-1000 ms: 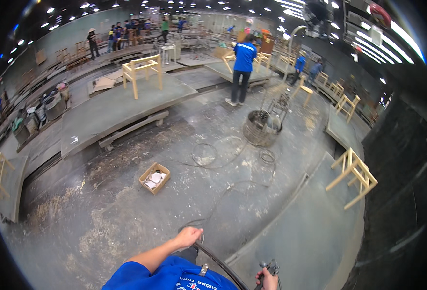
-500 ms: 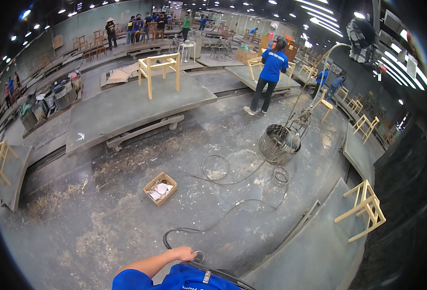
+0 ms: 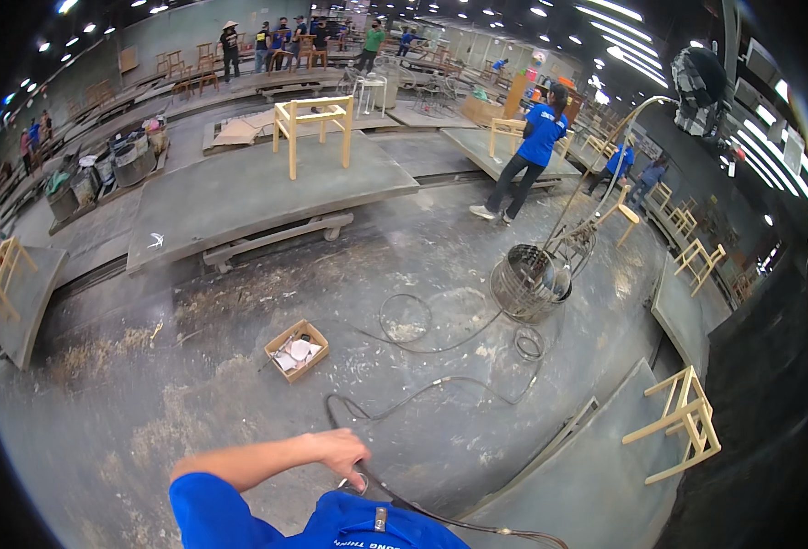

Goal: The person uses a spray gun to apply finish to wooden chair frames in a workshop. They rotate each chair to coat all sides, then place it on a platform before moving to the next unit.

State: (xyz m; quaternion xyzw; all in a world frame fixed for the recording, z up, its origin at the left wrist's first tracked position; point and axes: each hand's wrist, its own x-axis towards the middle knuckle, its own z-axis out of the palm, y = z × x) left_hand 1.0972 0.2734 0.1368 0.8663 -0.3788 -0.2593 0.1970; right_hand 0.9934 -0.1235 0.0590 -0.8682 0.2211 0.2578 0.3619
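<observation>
My left hand reaches in from a blue sleeve at the lower left. Its fingers are curled closed around a dark hose. Past the hand, the hose passes in front of my body toward the lower right, where a metal fitting shows on it. On the other side it loops over the floor toward a round wire-mesh basket. Under my fingertips a small silvery curved piece shows, too small to make out. My right hand is out of view.
A shallow box with white pieces lies on the floor ahead. Light wooden stool frames stand on low platforms, one ahead and one at right. A person in a blue shirt stands near the basket. More people are farther back.
My left forearm has come up and farther into view, the elbow swinging out to the left. The hose in front of me has shifted with the hand. The whole view has tilted slightly.
</observation>
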